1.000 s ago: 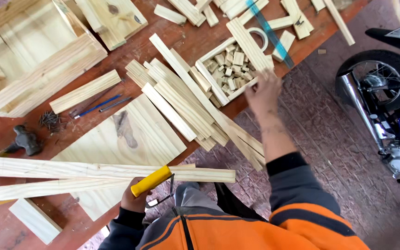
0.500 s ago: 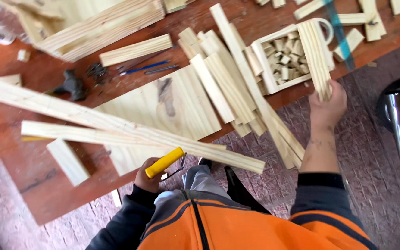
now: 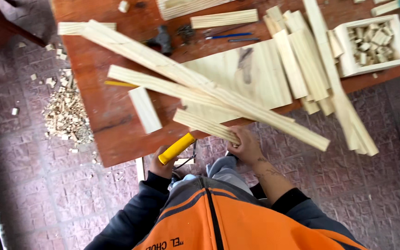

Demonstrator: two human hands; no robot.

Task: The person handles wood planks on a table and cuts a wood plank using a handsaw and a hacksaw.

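My left hand (image 3: 161,167) sits low at the table's near edge, closed around a tool with a yellow handle (image 3: 176,148); the tool's head is hidden. My right hand (image 3: 244,146) grips the near end of a short pale wood slat (image 3: 203,125). That slat lies under several long pine strips (image 3: 218,99) that slant across the red-brown table (image 3: 98,120) and overhang its edge. A wide pine board (image 3: 237,76) lies flat beneath them.
A short plank (image 3: 144,110) lies left of the strips. A hammer (image 3: 162,38), blue pens (image 3: 230,36) and a small wooden box of offcuts (image 3: 371,44) sit farther back. More slats (image 3: 311,51) fan out at right. Wood chips (image 3: 65,115) litter the paved floor.
My right hand came back from the offcut box at the far right to the near edge and took hold of the short slat. The view swung left.
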